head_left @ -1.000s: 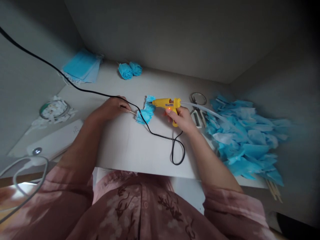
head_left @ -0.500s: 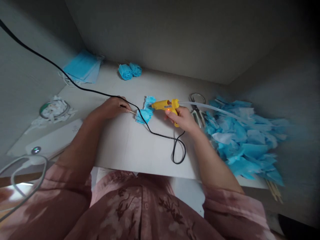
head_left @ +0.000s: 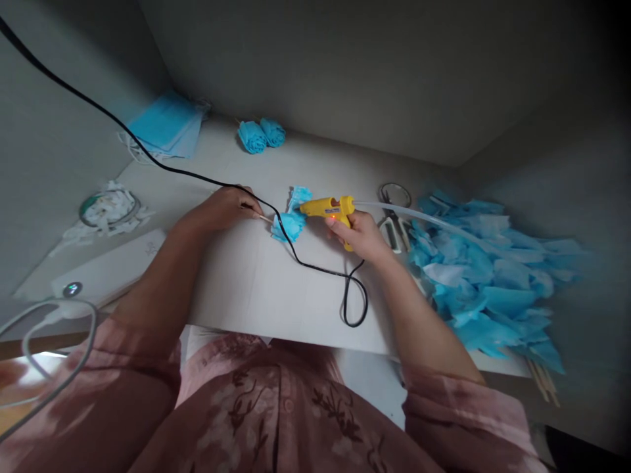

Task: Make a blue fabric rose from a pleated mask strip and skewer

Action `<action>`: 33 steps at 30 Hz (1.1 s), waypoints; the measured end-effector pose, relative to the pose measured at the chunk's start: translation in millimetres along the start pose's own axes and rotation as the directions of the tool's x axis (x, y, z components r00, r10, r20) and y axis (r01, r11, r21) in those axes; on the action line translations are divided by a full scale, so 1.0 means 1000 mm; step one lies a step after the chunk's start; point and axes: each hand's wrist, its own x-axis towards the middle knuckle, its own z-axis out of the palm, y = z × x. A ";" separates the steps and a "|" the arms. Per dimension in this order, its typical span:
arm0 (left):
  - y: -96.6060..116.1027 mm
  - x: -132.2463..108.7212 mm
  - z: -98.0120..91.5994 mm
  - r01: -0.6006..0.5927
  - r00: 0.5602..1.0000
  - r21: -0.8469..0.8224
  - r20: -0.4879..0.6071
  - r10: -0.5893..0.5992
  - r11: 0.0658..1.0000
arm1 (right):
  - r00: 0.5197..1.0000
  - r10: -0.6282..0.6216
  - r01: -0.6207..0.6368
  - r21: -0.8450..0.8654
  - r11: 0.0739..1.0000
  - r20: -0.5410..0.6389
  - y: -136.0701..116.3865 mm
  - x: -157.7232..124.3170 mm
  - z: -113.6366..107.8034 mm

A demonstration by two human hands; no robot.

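Landmark: yellow glue gun [head_left: 328, 208], on the middle of the counter [head_left: 256, 282]. It is held level with the nozzle pointing to the person's left. A red lamp is lit on its side.

Right hand [head_left: 362, 233]: grip closed round the gun's handle, just below the body. One finger lies at the trigger; I cannot tell whether it is pressed. A translucent glue stick [head_left: 419, 215] runs out of the gun's back end.

Blue flower [head_left: 292, 220]: at the nozzle tip, touching it or all but touching, and resting on the counter. One petal stands above the nozzle line and the rest are bunched below.

Left hand [head_left: 224, 207]: well out on the nozzle side of the gun, palm down. The grip is narrow, with the fingertips pinched on the thin stick [head_left: 265, 217] that carries the flower. Judgement: holding by the stick steadies the flower against the nozzle and keeps the fingers off the hot tip.

Black cord [head_left: 315, 266]: leaves the handle base and loops on the counter nearer the person than the gun. It then crosses the stick and runs off past the left hand. Judgement: the slack loop leaves the gun free to move.

Beyond the gun's back end: scissors [head_left: 394, 217] just beside it, then a heap of blue cut pieces [head_left: 483, 276]. Judgement: they are heaped there for the right hand's reach.

Wall side of the gun: two finished blue roses [head_left: 261, 135], well apart from it.
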 end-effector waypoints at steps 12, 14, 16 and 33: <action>0.004 -0.001 0.000 0.018 1.000 0.006 -0.011 -0.018 1.000 | 1.000 0.019 -0.019 -0.032 0.999 0.001 -0.004 0.000 0.001; 0.006 -0.001 -0.001 0.023 1.000 0.019 -0.005 -0.023 1.000 | 1.000 0.029 -0.029 -0.047 0.998 0.005 -0.005 0.000 0.001; 0.007 -0.002 -0.001 0.027 1.000 0.030 0.000 -0.027 0.999 | 0.999 0.041 -0.041 -0.063 0.997 0.009 -0.006 0.000 0.001; 0.008 -0.001 -0.001 0.008 1.000 0.016 0.004 -0.008 1.000 | 1.000 0.007 -0.006 -0.098 0.995 0.014 -0.007 -0.002 -0.008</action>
